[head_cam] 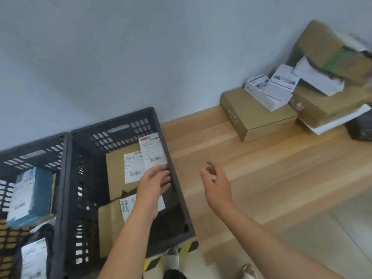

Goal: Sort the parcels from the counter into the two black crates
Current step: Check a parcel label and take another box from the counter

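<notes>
Wooden counter (261, 168) is carrying everything we are sorting, and we are taking the right crate (120, 125) as our marker. Touching that crate's left wall, the left crate (30, 152) is holding a teal-and-white box and a dark labelled bag. Inside the right crate, brown cartons are lying flat and a white labelled parcel (153, 150) is leaning on its right-hand wall. Well apart from the right crate, to its right and farther back along the wall, the pile of parcels (322, 105) is sitting in a loose, blurred heap. The flat brown box (255, 115) is the pile's member nearest the crate, lying on the wood with its printed side facing the crate. Small white boxes are covering its far part, so we cannot tell its long axis for sure. Our left hand (155, 182) is hovering inside the right crate, fingers loosely straight and touching the labelled parcel's lower edge, gripping nothing as far as we can see. Our right hand (216, 184) is hanging over the wood just right of the crate, empty, fingers spread and pointing toward the pile. We are judging that the next pick lies up and right of the crate, so the right hand is the nearer one, with the flat brown box its closest target.
</notes>
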